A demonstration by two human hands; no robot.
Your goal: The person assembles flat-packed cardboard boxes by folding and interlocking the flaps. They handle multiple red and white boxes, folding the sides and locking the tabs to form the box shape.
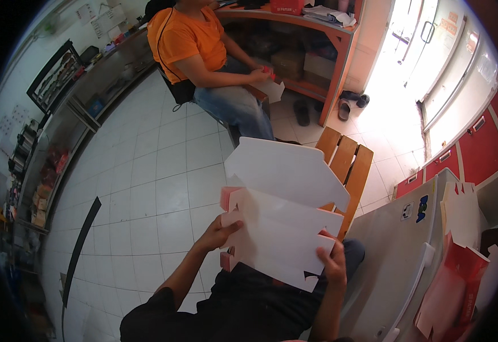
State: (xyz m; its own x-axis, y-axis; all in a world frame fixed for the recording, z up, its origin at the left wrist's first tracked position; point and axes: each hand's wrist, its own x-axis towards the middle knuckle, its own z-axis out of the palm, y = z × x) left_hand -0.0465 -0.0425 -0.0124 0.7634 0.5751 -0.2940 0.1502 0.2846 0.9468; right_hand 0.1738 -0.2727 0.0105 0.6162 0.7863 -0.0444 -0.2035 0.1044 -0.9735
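Observation:
A flat cardboard box blank [280,233], white on its inner face with red showing at the side flaps, is held up above my lap. My left hand [217,233] pinches its left edge between two flaps. At the right edge, my right hand [333,261] grips a side flap, thumb on the white face. The blank's wide far panel [280,168] tilts up and reaches over a slatted wooden stool [354,168]. Creases cross the sheet, and the side flaps are partly bent up.
Another person in an orange shirt [189,40] sits ahead, hands on a red and white piece. An orange workbench [337,34] stands behind. At right are a grey fridge [382,262] and red-and-white cardboard [454,285]. Metal shelving [81,108] lines the left wall above a tiled floor [152,176].

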